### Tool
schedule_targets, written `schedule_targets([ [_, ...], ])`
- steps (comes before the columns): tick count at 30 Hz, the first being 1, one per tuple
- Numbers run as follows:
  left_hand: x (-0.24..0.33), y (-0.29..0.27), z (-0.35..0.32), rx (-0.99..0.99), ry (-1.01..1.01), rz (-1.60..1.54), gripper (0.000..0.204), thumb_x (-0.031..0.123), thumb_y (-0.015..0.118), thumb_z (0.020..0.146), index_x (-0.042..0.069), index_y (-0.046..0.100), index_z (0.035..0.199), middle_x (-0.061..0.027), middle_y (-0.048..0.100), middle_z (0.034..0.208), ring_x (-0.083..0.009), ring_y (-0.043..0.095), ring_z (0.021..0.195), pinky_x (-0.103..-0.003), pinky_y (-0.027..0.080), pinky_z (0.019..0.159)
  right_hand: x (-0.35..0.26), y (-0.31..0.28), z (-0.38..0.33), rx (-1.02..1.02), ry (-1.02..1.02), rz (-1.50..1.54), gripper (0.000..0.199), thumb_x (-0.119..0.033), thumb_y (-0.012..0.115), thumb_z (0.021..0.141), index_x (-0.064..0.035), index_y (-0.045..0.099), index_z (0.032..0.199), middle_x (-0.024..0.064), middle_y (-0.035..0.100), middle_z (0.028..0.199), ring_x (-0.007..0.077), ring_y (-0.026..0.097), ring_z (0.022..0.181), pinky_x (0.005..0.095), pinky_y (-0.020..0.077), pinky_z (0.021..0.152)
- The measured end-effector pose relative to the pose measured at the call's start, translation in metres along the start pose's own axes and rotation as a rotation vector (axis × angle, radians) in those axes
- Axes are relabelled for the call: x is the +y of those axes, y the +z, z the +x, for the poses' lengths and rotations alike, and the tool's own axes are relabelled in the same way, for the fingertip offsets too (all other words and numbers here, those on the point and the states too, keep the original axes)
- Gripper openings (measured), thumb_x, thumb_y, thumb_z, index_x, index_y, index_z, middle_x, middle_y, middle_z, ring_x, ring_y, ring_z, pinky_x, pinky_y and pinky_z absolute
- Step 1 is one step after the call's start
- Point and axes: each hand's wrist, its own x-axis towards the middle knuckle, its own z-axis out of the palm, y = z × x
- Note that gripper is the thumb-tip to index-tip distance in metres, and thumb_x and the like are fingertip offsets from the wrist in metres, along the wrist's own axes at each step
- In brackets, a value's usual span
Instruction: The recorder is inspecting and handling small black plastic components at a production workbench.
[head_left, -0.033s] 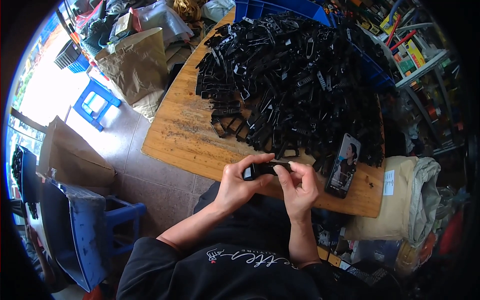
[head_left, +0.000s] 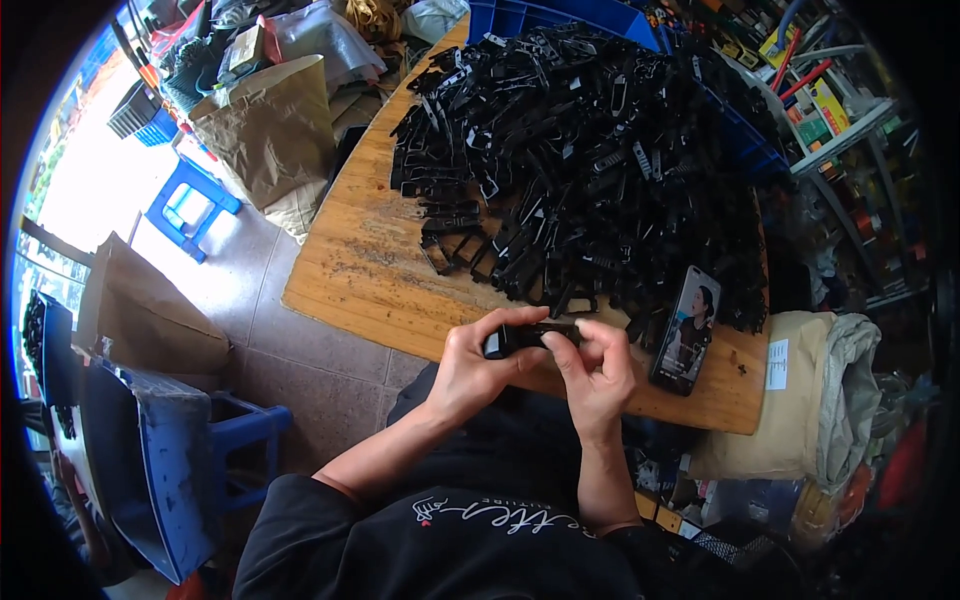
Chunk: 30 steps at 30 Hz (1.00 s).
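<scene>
In front of my body, at the table's near edge, both hands hold one small black plastic part (head_left: 520, 340) with a pale end at its left. My left hand (head_left: 472, 365) closes round its left end, the index finger along the far side and the thumb on the near side. My right hand (head_left: 598, 372) pinches the right end between thumb and fingers, which partly hide it. Just beyond lies a big heap of similar black plastic parts (head_left: 580, 170) on the wooden table (head_left: 350, 265). The part's exact kind cannot be made out.
A phone (head_left: 686, 332) with a lit screen leans at the heap's near right. Blue bins (head_left: 570, 18) border the heap's far side. Left of the table are a paper sack (head_left: 270, 130), blue stools (head_left: 190, 210) and a blue crate (head_left: 165, 470). Another person's arm (head_left: 80, 500) shows lower left.
The fingers of my right hand have shifted very slightly left along the black part. The phone's picture differs a little.
</scene>
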Motion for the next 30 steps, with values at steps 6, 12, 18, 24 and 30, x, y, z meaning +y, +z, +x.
schedule_targets([
  [6,-0.005,-0.02,0.006,0.139,-0.043,-0.272,0.031,-0.001,0.067,0.07,0.0,0.06,0.1,-0.0053,0.063,0.082,-0.0086,0.057,0.068,-0.02,0.045,0.065,0.024,-0.02,0.017,-0.051,0.12,-0.119,0.026,-0.008,0.067,0.078,-0.003,0.061,0.102,-0.0003,0.048,0.064,0.0054,0.044,0.054,0.0204,0.0365,0.049],
  [12,-0.003,-0.029,0.011,0.135,-0.042,-0.258,0.036,-0.003,0.064,0.07,0.001,0.058,0.105,-0.0073,0.063,0.086,-0.011,0.058,0.074,-0.021,0.045,0.068,0.018,-0.021,0.018,-0.299,0.032,-0.431,0.01,-0.001,0.066,0.071,-0.0004,0.059,0.077,0.0062,0.052,0.089,0.0217,0.052,0.079,0.0309,0.0434,0.064],
  [18,0.001,-0.017,0.009,-0.032,-0.021,-0.246,0.045,-0.006,0.058,0.066,-0.001,0.057,0.111,-0.0089,0.06,0.111,-0.0137,0.056,0.094,-0.026,0.042,0.088,-0.005,-0.039,0.015,-0.46,0.604,0.548,0.012,-0.013,0.059,0.086,-0.0009,0.057,0.088,0.0016,0.058,0.072,0.0056,0.056,0.065,0.0198,0.047,0.06],
  [24,0.003,-0.006,0.0,-0.104,-0.051,-0.067,0.046,-0.004,0.057,0.068,0.001,0.057,0.113,-0.007,0.059,0.112,-0.01,0.055,0.093,-0.024,0.043,0.084,-0.01,-0.031,0.017,-0.515,0.716,0.58,0.014,-0.013,0.058,0.086,0.0,0.057,0.088,-0.0004,0.058,0.067,0.0042,0.055,0.056,0.0163,0.046,0.052],
  [30,-0.006,-0.006,-0.002,-0.053,0.154,0.165,0.042,-0.002,0.067,0.067,0.001,0.058,0.108,-0.0052,0.061,0.099,-0.0095,0.056,0.087,-0.024,0.045,0.078,-0.011,-0.027,0.019,-0.492,0.699,0.552,0.026,-0.022,0.066,0.081,0.0004,0.057,0.089,-0.001,0.055,0.063,0.0033,0.052,0.054,0.0161,0.0438,0.05],
])
